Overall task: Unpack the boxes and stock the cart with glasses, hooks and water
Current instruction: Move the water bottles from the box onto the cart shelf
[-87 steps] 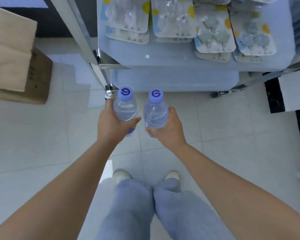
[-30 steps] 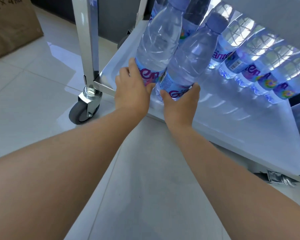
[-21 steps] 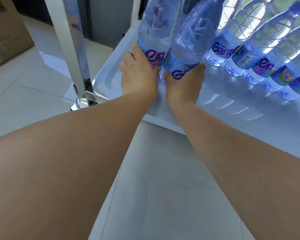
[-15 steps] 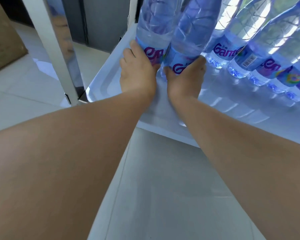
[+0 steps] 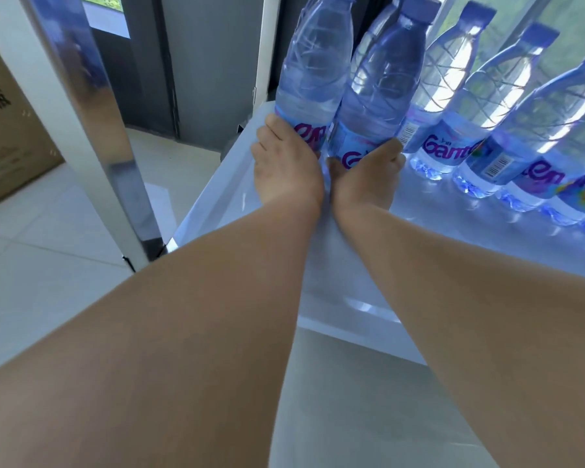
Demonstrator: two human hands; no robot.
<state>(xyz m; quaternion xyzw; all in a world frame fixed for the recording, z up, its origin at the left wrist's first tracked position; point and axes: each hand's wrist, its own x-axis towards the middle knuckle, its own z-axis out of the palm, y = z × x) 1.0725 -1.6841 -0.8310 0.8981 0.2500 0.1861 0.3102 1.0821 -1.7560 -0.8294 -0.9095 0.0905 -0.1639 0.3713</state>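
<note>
Two bare forearms reach in from six o'clock toward the middle of the view, over pale floor tiles and onto the white bottom shelf of the cart (image 5: 368,292). The left hand (image 5: 286,170) is wrapped round the base of one water bottle (image 5: 313,72), fingers curled behind its label. Touching it at about three o'clock, the right hand (image 5: 365,177) grasps the base of a second water bottle (image 5: 384,96) the same way. Both bottles stand upright, side by side and touching, at the left end of the shelf. A row of standing bottles (image 5: 493,116) runs away toward two o'clock just beside them, their purple-lettered labels facing the camera. At nine o'clock a shiny metal cart post (image 5: 92,113) rises from the shelf corner. Beyond it, near the left edge, sits a brown cardboard box (image 5: 7,130) on the floor.
</note>
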